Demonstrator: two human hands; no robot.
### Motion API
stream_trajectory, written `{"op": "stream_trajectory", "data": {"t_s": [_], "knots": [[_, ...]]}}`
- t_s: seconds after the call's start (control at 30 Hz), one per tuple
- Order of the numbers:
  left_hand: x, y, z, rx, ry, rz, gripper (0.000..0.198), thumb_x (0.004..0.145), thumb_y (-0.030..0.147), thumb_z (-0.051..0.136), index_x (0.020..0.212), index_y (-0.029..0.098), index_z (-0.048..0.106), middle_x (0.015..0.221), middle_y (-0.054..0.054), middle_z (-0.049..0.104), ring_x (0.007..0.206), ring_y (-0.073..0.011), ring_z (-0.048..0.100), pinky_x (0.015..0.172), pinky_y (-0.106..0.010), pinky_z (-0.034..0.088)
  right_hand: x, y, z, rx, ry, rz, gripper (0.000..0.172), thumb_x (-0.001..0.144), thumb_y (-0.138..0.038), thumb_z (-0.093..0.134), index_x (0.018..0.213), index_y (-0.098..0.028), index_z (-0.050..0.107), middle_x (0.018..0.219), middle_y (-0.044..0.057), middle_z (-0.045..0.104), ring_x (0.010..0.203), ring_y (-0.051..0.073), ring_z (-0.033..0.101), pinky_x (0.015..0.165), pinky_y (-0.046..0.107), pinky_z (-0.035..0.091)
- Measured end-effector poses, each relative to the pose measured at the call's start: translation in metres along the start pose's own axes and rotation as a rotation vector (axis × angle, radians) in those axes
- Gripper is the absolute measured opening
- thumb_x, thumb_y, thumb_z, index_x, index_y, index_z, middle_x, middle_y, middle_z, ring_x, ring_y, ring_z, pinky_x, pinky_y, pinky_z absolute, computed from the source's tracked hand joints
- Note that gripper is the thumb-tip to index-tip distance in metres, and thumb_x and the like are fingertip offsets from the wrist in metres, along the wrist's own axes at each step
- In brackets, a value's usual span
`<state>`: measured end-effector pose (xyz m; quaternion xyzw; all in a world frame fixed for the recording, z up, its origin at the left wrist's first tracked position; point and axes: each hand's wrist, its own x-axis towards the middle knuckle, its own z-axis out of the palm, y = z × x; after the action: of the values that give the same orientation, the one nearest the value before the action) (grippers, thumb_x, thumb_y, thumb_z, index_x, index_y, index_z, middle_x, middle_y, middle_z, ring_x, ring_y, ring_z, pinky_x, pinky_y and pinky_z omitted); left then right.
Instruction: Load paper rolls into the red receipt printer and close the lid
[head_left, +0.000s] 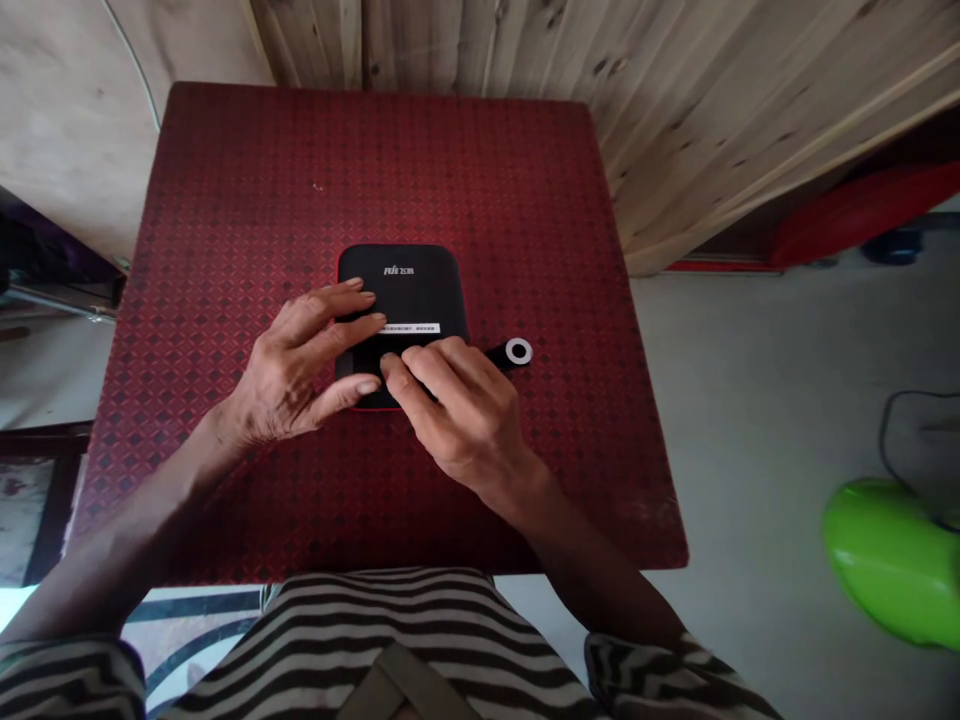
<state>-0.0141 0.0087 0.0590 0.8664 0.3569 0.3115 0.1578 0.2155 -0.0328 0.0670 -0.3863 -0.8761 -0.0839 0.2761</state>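
Note:
A flat black case with rounded corners, a light logo and a white printed label lies on the red patterned table. My left hand rests at its left side, fingers spread and fingertips on the top face. The right hand is closed over the lower part of the case, with thumb and fingers drawn together near the middle. Whatever those fingers hold is hidden. From behind its knuckles a dark piece with a white ring end sticks out past the case's right edge.
The red table stands close to a wooden plank wall. Pale floor lies to the right, with a bright green rounded object on it. A red object is at the far right.

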Motion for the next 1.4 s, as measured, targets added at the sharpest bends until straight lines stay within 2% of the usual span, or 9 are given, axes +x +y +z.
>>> {"op": "stream_trajectory", "data": {"t_s": [0.17, 0.3, 0.5, 0.63, 0.8, 1.0, 1.1, 1.23, 1.4], "knots": [[-0.005, -0.009, 0.005, 0.057, 0.017, 0.125, 0.075, 0.087, 0.076, 0.071, 0.146, 0.031, 0.06, 0.148, -0.011, 0.065, 0.144, -0.0355, 0.059, 0.12, -0.056, 0.051, 0.0, 0.001, 0.004, -0.009, 0.076, -0.003, 0.02, 0.104, -0.008, 0.056, 0.106, -0.019, 0.072, 0.083, 0.004, 0.071, 0.077, 0.019, 0.059, 0.066, 0.037, 0.047], [-0.005, -0.008, 0.005, 0.161, -0.008, 0.135, 0.093, 0.074, 0.088, 0.073, 0.145, 0.03, 0.06, 0.146, -0.013, 0.065, 0.141, -0.0389, 0.061, 0.116, -0.058, 0.053, 0.0, 0.001, 0.006, -0.007, 0.103, 0.004, 0.018, 0.103, -0.008, 0.058, 0.104, -0.017, 0.073, 0.083, 0.004, 0.072, 0.075, 0.019, 0.058, 0.066, 0.036, 0.048], [-0.006, -0.008, 0.01, 0.194, 0.068, 0.235, 0.097, 0.075, 0.083, 0.077, 0.152, 0.027, 0.053, 0.144, -0.016, 0.066, 0.139, -0.0383, 0.062, 0.114, -0.056, 0.054, 0.0, 0.001, 0.005, 0.015, 0.088, 0.005, 0.017, 0.103, -0.008, 0.059, 0.106, -0.017, 0.073, 0.083, 0.004, 0.073, 0.076, 0.019, 0.061, 0.069, 0.035, 0.051], [-0.01, -0.006, 0.013, 0.172, 0.07, 0.184, 0.091, 0.081, 0.079, 0.075, 0.154, 0.029, 0.051, 0.148, -0.014, 0.063, 0.144, -0.0395, 0.058, 0.12, -0.059, 0.048, -0.007, 0.003, 0.0, 0.076, 0.143, 0.056, 0.02, 0.102, -0.015, 0.064, 0.122, -0.017, 0.069, 0.099, 0.008, 0.077, 0.089, 0.021, 0.068, 0.082, 0.036, 0.058], [-0.033, 0.011, 0.019, 0.19, 0.18, 0.039, 0.083, 0.084, 0.062, 0.083, 0.153, 0.028, 0.052, 0.155, -0.015, 0.055, 0.142, -0.0351, 0.058, 0.117, -0.05, 0.054, -0.037, -0.002, -0.006, 0.214, 0.294, 0.33, 0.035, 0.1, -0.015, 0.067, 0.134, -0.02, 0.064, 0.113, 0.011, 0.075, 0.1, 0.021, 0.072, 0.09, 0.037, 0.062], [-0.056, 0.021, 0.03, 0.319, 0.276, 0.014, 0.074, 0.086, 0.036, 0.088, 0.15, 0.024, 0.054, 0.136, -0.012, 0.068, 0.121, -0.0252, 0.072, 0.101, -0.035, 0.064, -0.069, -0.017, 0.014, 0.417, 0.258, 0.592, 0.043, 0.106, -0.031, 0.059, 0.148, -0.023, 0.054, 0.127, 0.013, 0.069, 0.089, 0.02, 0.07, 0.08, 0.039, 0.067], [-0.055, 0.019, 0.032, 0.33, 0.284, 0.042, 0.073, 0.086, 0.037, 0.088, 0.149, 0.021, 0.054, 0.136, -0.013, 0.069, 0.121, -0.0257, 0.072, 0.099, -0.035, 0.065, -0.075, -0.02, 0.025, 0.449, 0.265, 0.606, 0.053, 0.106, -0.042, 0.059, 0.154, -0.024, 0.049, 0.131, 0.014, 0.068, 0.092, 0.022, 0.07, 0.081, 0.043, 0.068], [-0.053, 0.019, 0.033, 0.322, 0.299, 0.035, 0.072, 0.086, 0.037, 0.088, 0.147, 0.02, 0.055, 0.135, -0.013, 0.069, 0.121, -0.0255, 0.072, 0.101, -0.036, 0.065, -0.077, -0.018, 0.03, 0.418, 0.263, 0.573, 0.052, 0.105, -0.036, 0.063, 0.154, -0.024, 0.051, 0.131, 0.016, 0.07, 0.107, 0.026, 0.072, 0.087, 0.044, 0.067], [-0.052, 0.021, 0.033, 0.314, 0.305, -0.002, 0.07, 0.086, 0.039, 0.088, 0.146, 0.024, 0.056, 0.135, -0.011, 0.07, 0.119, -0.0249, 0.074, 0.099, -0.036, 0.066, -0.075, -0.017, 0.03, 0.4, 0.274, 0.562, 0.052, 0.103, -0.03, 0.066, 0.153, -0.023, 0.052, 0.129, 0.016, 0.073, 0.111, 0.026, 0.073, 0.093, 0.043, 0.067]]}}
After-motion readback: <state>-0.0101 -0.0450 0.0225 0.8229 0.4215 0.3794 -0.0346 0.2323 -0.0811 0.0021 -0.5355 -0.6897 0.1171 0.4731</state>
